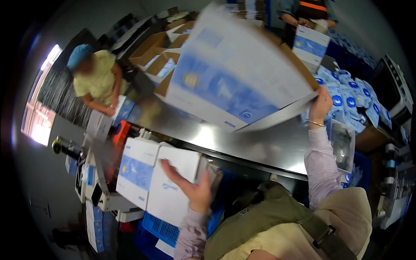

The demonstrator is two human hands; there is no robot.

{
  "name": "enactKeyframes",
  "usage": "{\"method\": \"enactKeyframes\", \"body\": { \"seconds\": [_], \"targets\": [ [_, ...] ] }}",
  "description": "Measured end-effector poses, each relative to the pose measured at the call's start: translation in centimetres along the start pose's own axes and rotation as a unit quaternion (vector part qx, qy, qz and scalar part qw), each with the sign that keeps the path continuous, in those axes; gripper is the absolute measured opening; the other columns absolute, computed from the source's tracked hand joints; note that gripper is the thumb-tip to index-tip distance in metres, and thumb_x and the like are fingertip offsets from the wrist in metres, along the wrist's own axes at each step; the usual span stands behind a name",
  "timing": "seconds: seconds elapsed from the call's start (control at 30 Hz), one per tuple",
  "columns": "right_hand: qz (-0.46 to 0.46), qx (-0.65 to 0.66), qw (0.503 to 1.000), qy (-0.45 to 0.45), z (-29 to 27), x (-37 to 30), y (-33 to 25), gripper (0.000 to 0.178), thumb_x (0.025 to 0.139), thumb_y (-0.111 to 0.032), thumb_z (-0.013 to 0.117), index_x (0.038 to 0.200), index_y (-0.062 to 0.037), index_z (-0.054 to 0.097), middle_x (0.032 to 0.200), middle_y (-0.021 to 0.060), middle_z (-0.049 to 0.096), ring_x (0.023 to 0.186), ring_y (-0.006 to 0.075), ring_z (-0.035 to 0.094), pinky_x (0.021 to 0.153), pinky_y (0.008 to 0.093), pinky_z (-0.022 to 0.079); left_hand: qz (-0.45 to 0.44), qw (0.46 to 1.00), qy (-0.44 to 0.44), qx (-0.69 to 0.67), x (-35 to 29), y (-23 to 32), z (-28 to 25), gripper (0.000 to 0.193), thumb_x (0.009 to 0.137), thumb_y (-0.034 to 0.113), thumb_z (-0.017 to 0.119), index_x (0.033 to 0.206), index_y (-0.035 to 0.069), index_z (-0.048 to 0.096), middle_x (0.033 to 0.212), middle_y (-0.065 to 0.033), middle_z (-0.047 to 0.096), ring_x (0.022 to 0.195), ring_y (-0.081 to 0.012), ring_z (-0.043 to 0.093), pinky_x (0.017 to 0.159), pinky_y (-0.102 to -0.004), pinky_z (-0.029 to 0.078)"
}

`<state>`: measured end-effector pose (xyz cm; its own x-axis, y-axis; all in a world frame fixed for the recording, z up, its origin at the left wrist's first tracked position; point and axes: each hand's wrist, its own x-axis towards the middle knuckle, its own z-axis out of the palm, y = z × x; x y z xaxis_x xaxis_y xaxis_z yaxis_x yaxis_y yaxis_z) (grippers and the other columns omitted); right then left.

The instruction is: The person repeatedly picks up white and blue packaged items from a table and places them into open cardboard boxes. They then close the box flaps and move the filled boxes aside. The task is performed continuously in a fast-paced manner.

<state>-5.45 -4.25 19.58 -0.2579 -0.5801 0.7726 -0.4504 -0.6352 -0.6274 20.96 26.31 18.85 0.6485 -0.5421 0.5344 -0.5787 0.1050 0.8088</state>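
Observation:
My right hand grips the right-hand edge of a large white-and-blue cardboard box. The box is tilted in the air over the steel table and smeared by motion. My left hand is open, thumb and fingers apart, and its palm faces the raised box without holding anything. Just beyond its fingers stand a white-and-blue box and a plainer white box, side by side on a blue plastic crate. Whether the left hand touches the plainer box, I cannot tell.
Blue-and-white packets are heaped at the right beside a box-shaped container. Open cartons stand behind the raised box. A co-worker in yellow handles a box at left; another person holds one at top right.

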Motion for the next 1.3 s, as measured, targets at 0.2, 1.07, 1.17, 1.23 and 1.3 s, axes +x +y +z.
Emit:
{"method": "enactKeyframes", "body": {
  "seconds": [0.2, 1.07, 1.17, 1.23, 1.3],
  "targets": [
    [-0.315, 0.016, 0.851, -0.42, -3.3, -1.1, 3.3, 0.022, 0.069, -0.016, 0.065, 0.054, -0.0138, 0.049, 0.058, 0.0001, 0.047, 0.064, 0.0217, 0.047, 0.073, 0.0396, 0.037, -0.126, 0.956, -0.26, -0.05, 7.5, -4.3, 10.9, 0.097, 0.074, 0.007, 0.071, 0.148, 0.005, 0.008, 0.153, -0.018, 0.009, 0.141, -0.0262, 0.011, 0.113, -0.0356, 0.013],
    [-0.027, -0.03, 0.824, -0.566, -12.4, -1.1, 14.4, 0.089, 0.083, -0.051, 0.057, 0.146, -0.0013, 0.018, 0.151, 0.0246, 0.013, 0.141, 0.0394, 0.011, 0.114, 0.05, 0.009, -0.391, 0.79, -0.376, -0.285, -4.0, -12.9, 22.3, 0.031, 0.097, 0.025, 0.044, 0.116, 0.002, 0.052, 0.11, -0.0067, 0.055, 0.108, -0.0197, 0.048, 0.096, -0.0325, 0.038],
    [0.11, 0.093, 0.822, -0.551, -10.0, -4.2, 14.4, 0.077, 0.079, -0.015, 0.059, 0.145, -0.0021, 0.02, 0.148, 0.0208, 0.024, 0.137, 0.0349, 0.024, 0.114, 0.0439, 0.017, -0.185, 0.903, -0.357, -0.148, 3.3, -3.3, 22.4, 0.026, 0.091, 0.019, 0.051, 0.103, -0.002, 0.06, 0.098, -0.0139, 0.063, 0.087, -0.0245, 0.06, 0.078, -0.0371, 0.047],
    [0.14, 0.026, 0.776, -0.614, -7.7, -4.3, 18.6, 0.081, 0.072, -0.007, 0.063, 0.143, -0.0042, 0.024, 0.143, 0.0203, 0.032, 0.131, 0.0349, 0.032, 0.111, 0.0433, 0.023, 0.016, 0.91, -0.413, 0.032, 4.8, 1.7, 24.0, 0.02, 0.086, 0.02, 0.059, 0.086, 0.0, 0.06, 0.079, -0.0147, 0.063, 0.066, -0.0279, 0.061, 0.062, -0.039, 0.048],
    [-0.075, -0.107, 0.81, -0.572, -7.8, -2.5, 26.5, 0.087, 0.064, -0.003, 0.067, 0.142, -0.0062, 0.027, 0.138, 0.021, 0.036, 0.127, 0.0358, 0.036, 0.108, 0.0449, 0.026, 0.198, 0.823, -0.465, 0.261, 3.3, 4.3, 27.0, 0.026, 0.08, 0.023, 0.066, 0.063, 0.006, 0.056, 0.055, -0.0121, 0.055, 0.046, -0.0313, 0.053, 0.046, -0.0409, 0.041]
  ]
}}
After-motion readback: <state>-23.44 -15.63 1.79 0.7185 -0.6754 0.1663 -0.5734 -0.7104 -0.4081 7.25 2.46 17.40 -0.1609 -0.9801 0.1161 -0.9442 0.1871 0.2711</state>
